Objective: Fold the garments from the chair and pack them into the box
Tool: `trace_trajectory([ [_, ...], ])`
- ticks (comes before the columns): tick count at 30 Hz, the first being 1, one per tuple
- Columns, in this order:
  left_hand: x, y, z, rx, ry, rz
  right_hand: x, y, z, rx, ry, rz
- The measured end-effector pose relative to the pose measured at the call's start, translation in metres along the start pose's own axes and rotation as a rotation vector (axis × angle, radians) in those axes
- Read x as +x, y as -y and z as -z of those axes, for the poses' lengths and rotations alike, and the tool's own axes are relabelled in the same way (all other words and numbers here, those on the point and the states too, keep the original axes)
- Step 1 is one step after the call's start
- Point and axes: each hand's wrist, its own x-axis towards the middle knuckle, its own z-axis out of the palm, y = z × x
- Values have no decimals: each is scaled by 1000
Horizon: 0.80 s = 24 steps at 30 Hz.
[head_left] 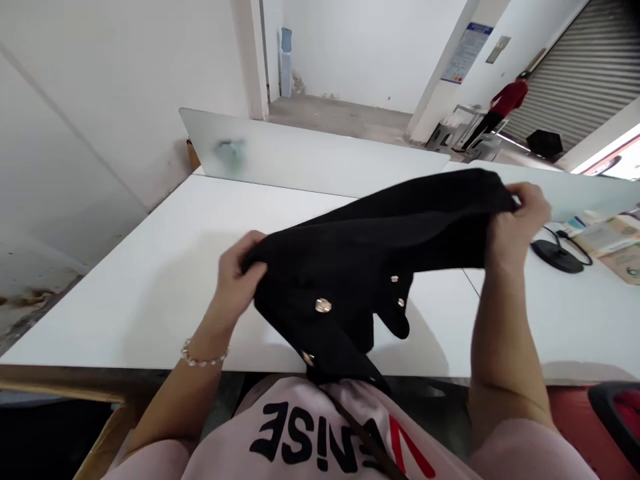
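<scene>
Left hand (241,268) and right hand (520,223) gripped opposite edges of black garment (360,260), cloth stretched between them, held clear above white table (125,300), gold buttons (323,305) showing

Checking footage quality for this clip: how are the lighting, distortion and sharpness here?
In the head view, wide-angle distortion tilts the roll-up shutter; the black garment loses fold detail to darkness; the far-right opening is overexposed; soft shadows fall on the white table; the left hand and right hand show little blur.
</scene>
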Motion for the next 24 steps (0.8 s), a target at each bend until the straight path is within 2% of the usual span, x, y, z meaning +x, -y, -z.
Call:
trace_trajectory([
  [1, 5, 3, 5, -18, -56, -6, -18, -2, 12, -60, -18, 18],
  [3, 10, 7, 13, -40, -144, 1, -65, 3, 22, -92, 179, 91],
  [5, 7, 11, 17, -65, -179, 38, -113, 9, 17, 19, 518, 192],
  [7, 0, 16, 19, -91, -179, 95, -148, 11, 7, 185, 890, 286],
  [8, -3, 18, 19, -101, -177, 124, -158, 10, 3, 247, 995, 307],
  [9, -7, 20, 20, -109, -172, 152, -163, 7, 0, 277, 1022, 310],
  [10, -9, 22, 20, -113, -170, 176, -164, 4, -3, 275, 981, 295],
  [13, -14, 25, 22, -111, -172, 214, -156, -2, -8, 207, 778, 270],
  [14, -15, 26, 23, -105, -173, 221, -153, -1, -10, 202, 780, 296],
  [19, -20, 35, 33, -3, -162, 234, -157, 18, -29, 186, 964, 518],
  [22, -25, 41, 44, 161, -126, 185, -160, 24, -43, 115, 964, 584],
  [24, -29, 45, 53, 275, -61, 140, -159, 20, -50, 85, 949, 587],
])
